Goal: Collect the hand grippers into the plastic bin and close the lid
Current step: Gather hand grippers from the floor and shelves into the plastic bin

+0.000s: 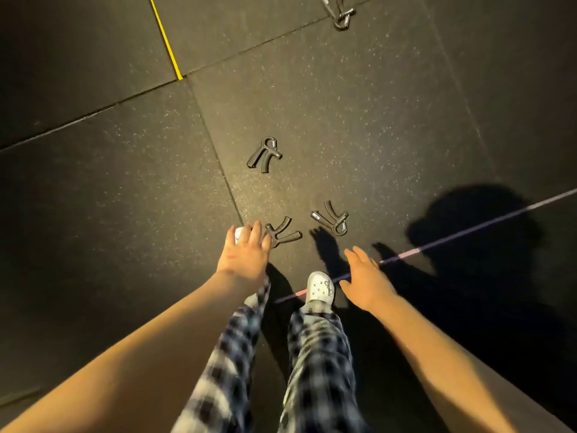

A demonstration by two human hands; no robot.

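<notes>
My left grip (246,251) is stretched down with its fingers straight and slightly fanned, the tips over the coiled end of the nearest hand gripper (282,235). I cannot tell whether they touch it, and nothing is pinched. I read this as the reach for a first pick, the fingers held wide so they can close round the two handles. A small white thing shows beside the fingers, too hidden to name. My right grip (365,276) hangs loose and spread, holding nothing, near the second hand gripper (331,218), which lies just beyond it with its handles pointing away, so this grip looks free to take that one. A third hand gripper (265,154) lies farther out on the rubber floor (125,182), and a fourth hand gripper (340,12) sits well apart at the top edge. All four lie flat and scattered. Below are plaid trousers (315,354) and a white shoe (320,287) on a pale floor line (468,232). The plastic bin is not in view, so I judge the task barely begun
</notes>
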